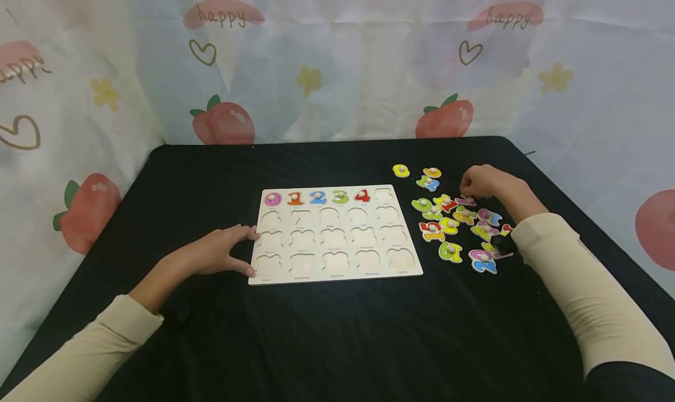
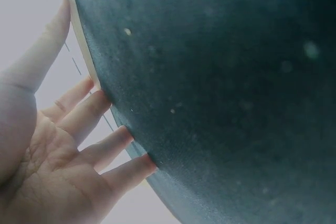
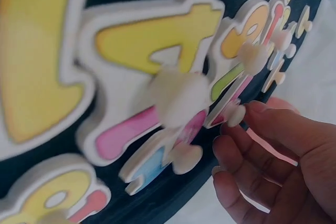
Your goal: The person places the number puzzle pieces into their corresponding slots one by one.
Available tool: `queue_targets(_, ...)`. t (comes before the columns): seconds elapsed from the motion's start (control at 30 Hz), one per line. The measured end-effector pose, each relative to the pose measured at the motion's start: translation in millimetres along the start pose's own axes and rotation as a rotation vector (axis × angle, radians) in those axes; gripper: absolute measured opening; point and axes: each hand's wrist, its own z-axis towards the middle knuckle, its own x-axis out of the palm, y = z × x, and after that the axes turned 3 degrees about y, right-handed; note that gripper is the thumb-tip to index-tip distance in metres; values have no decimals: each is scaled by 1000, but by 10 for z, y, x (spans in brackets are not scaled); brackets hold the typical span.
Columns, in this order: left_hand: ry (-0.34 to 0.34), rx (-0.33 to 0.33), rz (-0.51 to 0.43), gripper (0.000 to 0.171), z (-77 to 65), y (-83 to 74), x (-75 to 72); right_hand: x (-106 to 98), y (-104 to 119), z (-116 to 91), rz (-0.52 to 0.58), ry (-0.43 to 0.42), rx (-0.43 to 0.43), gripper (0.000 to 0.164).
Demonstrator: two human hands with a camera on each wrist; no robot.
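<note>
Clearly, the right hand point(image 1: 482, 182) has its fingers curled in, thumb and forefinger pinching the pale knob of a pink piece point(image 1: 466, 201). That piece lies directly under the fingertips, on the hand's near side; whether it is lifted off the cloth cannot be told. Just left of the fingers lies a red-and-yellow 11 point(image 1: 445, 203), and an orange-and-yellow piece point(image 1: 464, 215) lies just nearer the body. Farther left of the hand, a blue-and-yellow piece point(image 1: 428, 183) touches an orange piece point(image 1: 432, 172), with a yellow piece point(image 1: 401, 170) beyond them. A purple-and-blue piece point(image 1: 482, 262) rests well to the near side of the hand, below the wrist.

Well to its left is the board point(image 1: 337, 247), its top row holding 0 to 4. The left hand point(image 1: 216, 251), thumb and fingers spread and gripping nothing, touches that board's left edge. Black cloth point(image 1: 316, 343) lies beneath everything.
</note>
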Motion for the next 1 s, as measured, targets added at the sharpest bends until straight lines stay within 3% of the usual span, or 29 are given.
queue_targets(0.6,-1,14,-21,80,-14,1,1,41,-65,-48,12,-5,-18,14)
queue_targets(1.0,-6,15,-20,79,-22,-11,-7,30,11,10,1,-42,-22,11)
